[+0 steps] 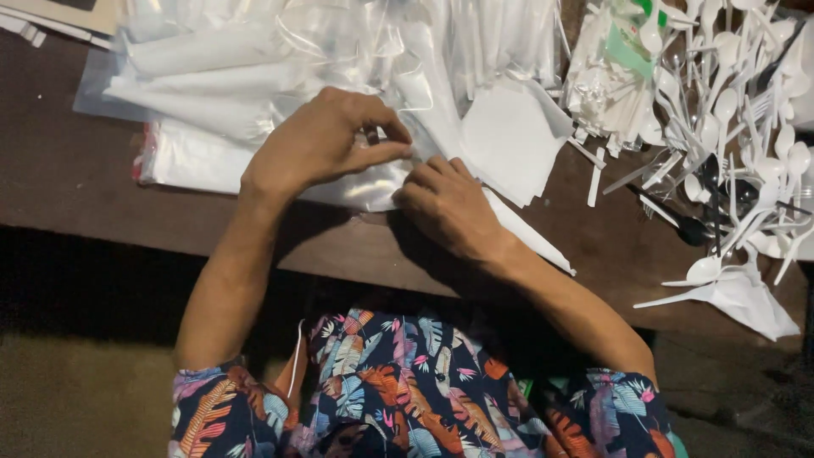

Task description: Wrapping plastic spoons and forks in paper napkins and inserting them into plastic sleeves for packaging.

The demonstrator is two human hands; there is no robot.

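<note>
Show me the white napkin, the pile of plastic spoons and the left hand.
white napkin (513,136), head view, flat middle.
pile of plastic spoons (746,127), head view, a spoon mid-pile.
left hand (326,140), head view, back of hand.

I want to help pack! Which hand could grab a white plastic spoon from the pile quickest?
Probably the right hand. It rests on the clear plastic bag nearer the heap of white plastic spoons on the right side of the brown table. The left hand pinches the bag, farther away.

Bare worktop lies open to the left and along the near edge. Ahead, stacked clear bags block the way; to the right, heaped white spoons crowd the surface.
</note>
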